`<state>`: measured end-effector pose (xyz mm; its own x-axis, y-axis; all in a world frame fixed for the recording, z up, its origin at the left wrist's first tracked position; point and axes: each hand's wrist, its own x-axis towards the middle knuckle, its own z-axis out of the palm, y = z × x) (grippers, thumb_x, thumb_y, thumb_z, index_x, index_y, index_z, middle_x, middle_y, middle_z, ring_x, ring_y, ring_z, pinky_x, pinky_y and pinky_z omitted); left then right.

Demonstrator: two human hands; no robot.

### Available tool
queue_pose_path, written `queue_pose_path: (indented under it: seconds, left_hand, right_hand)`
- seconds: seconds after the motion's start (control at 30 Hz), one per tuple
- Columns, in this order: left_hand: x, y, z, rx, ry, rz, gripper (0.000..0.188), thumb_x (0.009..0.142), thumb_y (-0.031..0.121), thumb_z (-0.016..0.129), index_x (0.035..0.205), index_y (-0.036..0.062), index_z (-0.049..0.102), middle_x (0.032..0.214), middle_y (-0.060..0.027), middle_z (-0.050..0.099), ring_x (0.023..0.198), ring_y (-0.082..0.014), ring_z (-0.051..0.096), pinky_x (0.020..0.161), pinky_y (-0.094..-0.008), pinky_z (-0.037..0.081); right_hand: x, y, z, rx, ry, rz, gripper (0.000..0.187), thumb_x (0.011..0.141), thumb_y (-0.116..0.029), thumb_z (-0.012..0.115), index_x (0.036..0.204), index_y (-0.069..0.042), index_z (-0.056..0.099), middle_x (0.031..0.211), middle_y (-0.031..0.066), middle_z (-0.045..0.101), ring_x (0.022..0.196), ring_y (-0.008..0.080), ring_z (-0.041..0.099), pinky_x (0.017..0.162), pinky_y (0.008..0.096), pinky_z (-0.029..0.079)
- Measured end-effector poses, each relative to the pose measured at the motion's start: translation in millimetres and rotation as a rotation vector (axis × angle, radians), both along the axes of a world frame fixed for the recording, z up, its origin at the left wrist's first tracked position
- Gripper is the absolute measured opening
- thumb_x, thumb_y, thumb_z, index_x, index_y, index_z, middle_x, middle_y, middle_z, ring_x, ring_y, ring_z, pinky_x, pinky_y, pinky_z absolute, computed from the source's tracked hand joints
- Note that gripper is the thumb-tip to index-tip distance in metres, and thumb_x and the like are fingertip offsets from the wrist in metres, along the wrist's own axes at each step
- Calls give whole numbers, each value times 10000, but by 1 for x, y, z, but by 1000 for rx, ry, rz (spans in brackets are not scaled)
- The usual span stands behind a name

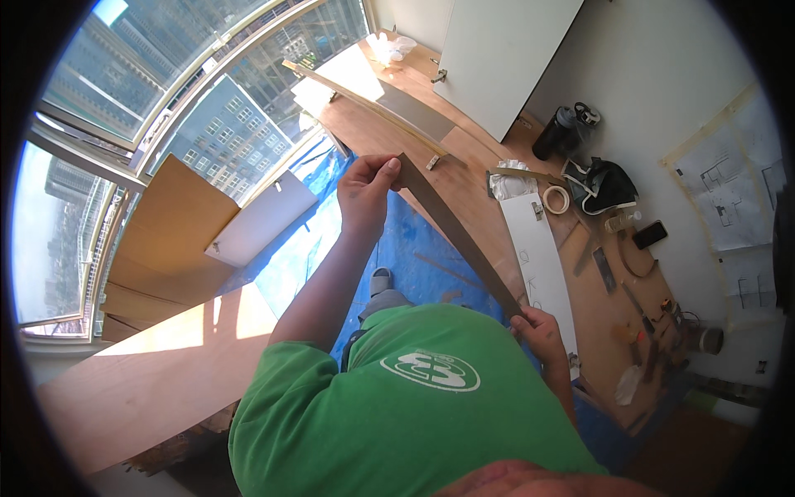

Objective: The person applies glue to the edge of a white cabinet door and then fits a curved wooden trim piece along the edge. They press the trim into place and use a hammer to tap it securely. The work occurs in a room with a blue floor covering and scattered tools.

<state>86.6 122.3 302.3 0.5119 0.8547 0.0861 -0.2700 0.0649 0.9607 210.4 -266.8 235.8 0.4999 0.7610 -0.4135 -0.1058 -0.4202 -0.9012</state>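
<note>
Strip (460, 234), long, thin and brown, held at both ends in front of my body. My left hand (368, 189) has thumb and forefinger pinched on the far end; my right hand (540, 333) has thumb and fingers clamped on the near end. Long axis: a diagonal from upper left, farther from me, to lower right, close by my right side, broad face towards my eyes. The strip appears above blue sheeting (406, 257) and the edge of a wooden work surface (480, 195), left of a white panel (538, 265); I cannot tell whether it touches either. Step in hand, as I judge it: supporting and steadying the strip. Any next move calls for both ends kept level and the length unbent.
</note>
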Motion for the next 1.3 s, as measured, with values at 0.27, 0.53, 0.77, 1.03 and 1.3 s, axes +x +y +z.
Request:
queue_pose_path:
  seconds: [0.27, 0.53, 0.77, 1.03, 1.3]
  left_hand:
    - [-54, 105, -37, -113, -62, 141, 191, 985, 148, 741, 1065, -20, 697, 871, -96, 732, 714, -157, 671, 666, -292, 547]
    - [-129, 234, -82, 64, 131, 270, 183, 1020, 150, 701, 1063, -26, 674, 879, -75, 717, 772, -127, 674, 716, -274, 568]
    - [-150, 282, -84, 624, 345, 357, 147, 1028, 133, 688, 1038, -11, 716, 885, -45, 734, 815, -119, 692, 764, -279, 561]
    - [-122, 300, -111, -156, -16, 221, 195, 1053, 193, 650, 1104, 6, 664, 875, -74, 715, 726, -147, 665, 705, -297, 555]
    - [-116, 320, -78, -208, -82, 33, 277, 1057, 151, 587, 1253, -39, 630, 914, -106, 733, 785, -171, 695, 775, -313, 562]
  right_hand:
    - [-36, 86, 18, -170, -125, 34, 258, 973, -266, 753, 1001, -12, 722, 742, 1, 636, 669, 95, 581, 629, 275, 474]
    - [-96, 222, 84, -220, -240, 76, 300, 953, -277, 770, 842, -16, 671, 683, -29, 544, 626, 82, 475, 578, 283, 404]
    - [-123, 275, 116, -235, -304, 44, 272, 934, -240, 774, 866, 5, 676, 686, -11, 508, 651, 90, 452, 586, 298, 383]
    - [-106, 293, 118, -206, -295, 22, 261, 925, -222, 773, 859, 13, 679, 655, -18, 506, 626, 89, 447, 569, 301, 379]
    - [-52, 302, 100, -176, -305, 52, 277, 920, -235, 771, 860, 18, 676, 660, 5, 528, 636, 92, 461, 582, 293, 389]
